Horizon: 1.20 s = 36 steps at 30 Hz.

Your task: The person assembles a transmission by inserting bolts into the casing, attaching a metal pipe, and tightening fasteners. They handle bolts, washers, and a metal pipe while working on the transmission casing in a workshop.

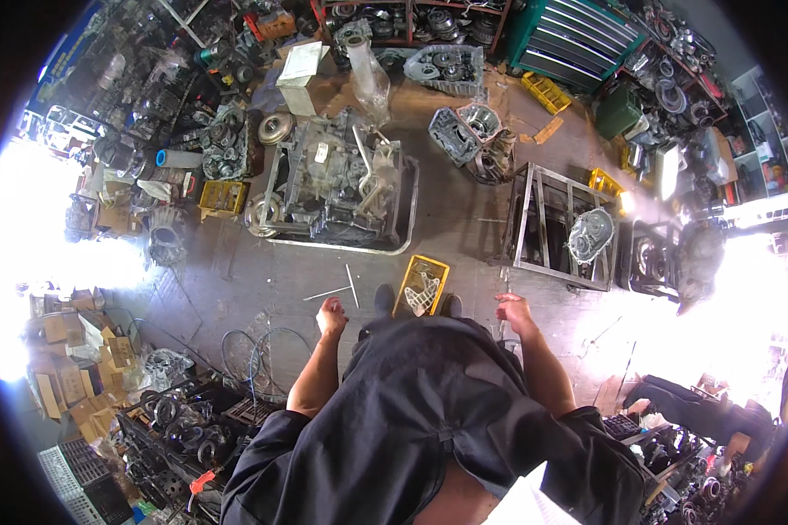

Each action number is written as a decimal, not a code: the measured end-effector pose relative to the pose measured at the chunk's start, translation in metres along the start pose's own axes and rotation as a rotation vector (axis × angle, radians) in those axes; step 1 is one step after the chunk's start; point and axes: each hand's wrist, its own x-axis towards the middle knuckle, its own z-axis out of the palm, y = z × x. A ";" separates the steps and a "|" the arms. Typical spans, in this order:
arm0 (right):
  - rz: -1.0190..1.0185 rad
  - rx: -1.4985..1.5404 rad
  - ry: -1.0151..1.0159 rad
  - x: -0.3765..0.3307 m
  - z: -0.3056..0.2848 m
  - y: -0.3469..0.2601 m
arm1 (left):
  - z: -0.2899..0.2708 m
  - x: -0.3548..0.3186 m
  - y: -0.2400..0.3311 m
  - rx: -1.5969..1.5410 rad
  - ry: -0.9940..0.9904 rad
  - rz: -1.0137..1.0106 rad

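Note:
My left hand (331,318) hangs at my side with its fingers loosely bent and apart, holding nothing. Nearest to it, a T-handle wrench (351,286) lies on the floor. On the other side my right hand (514,311) is also empty, its fingers partly stretched inward. Between my shoes stands a yellow plastic crate (446,273); a pale metal bracket (423,296) rests inside it. My dark clothing hides the crate's near end.
Ahead, a large gearbox assembly (341,175) sits in a metal-rimmed tray (409,223). An opened housing (453,136) stands beyond. At right, a metal frame stand (521,219) bears a round cover (590,234). A looped cable (256,363) lies left, near cardboard boxes (61,372).

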 end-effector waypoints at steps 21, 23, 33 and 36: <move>0.024 0.337 -0.055 -0.015 -0.014 0.013 | 0.013 0.019 0.004 -0.049 -0.051 -0.029; -0.006 0.337 -0.065 -0.019 -0.002 -0.003 | 0.012 0.018 0.008 -0.018 -0.056 -0.033; -0.101 0.334 -0.127 -0.023 0.046 -0.050 | -0.009 -0.008 -0.007 0.072 -0.032 -0.130; -0.137 0.315 -0.144 -0.018 0.052 -0.054 | -0.014 -0.008 -0.019 0.103 -0.017 -0.130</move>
